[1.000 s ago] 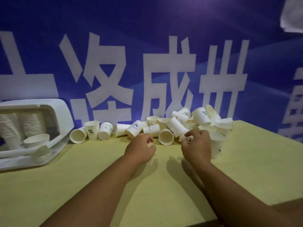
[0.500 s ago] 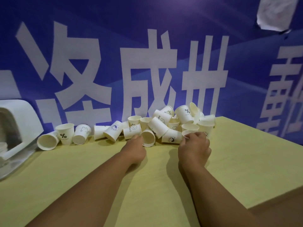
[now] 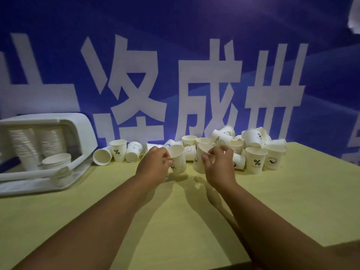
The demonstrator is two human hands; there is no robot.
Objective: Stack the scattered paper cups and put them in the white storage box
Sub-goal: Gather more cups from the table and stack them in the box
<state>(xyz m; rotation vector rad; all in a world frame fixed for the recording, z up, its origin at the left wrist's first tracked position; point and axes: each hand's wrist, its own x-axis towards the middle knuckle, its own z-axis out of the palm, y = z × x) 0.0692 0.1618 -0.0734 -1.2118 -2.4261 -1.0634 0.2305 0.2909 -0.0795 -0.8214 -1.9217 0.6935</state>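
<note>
One paper cup is gripped in the left hand (image 3: 155, 165), another (tilted) in the right hand (image 3: 218, 164); nesting them is judged next.

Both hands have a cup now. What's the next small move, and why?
Probably nest the two: left hand holds its cup upright, mouth open, and the right hand holds a tilted cup beside it. Sliding one into the other starts a stack.
</note>
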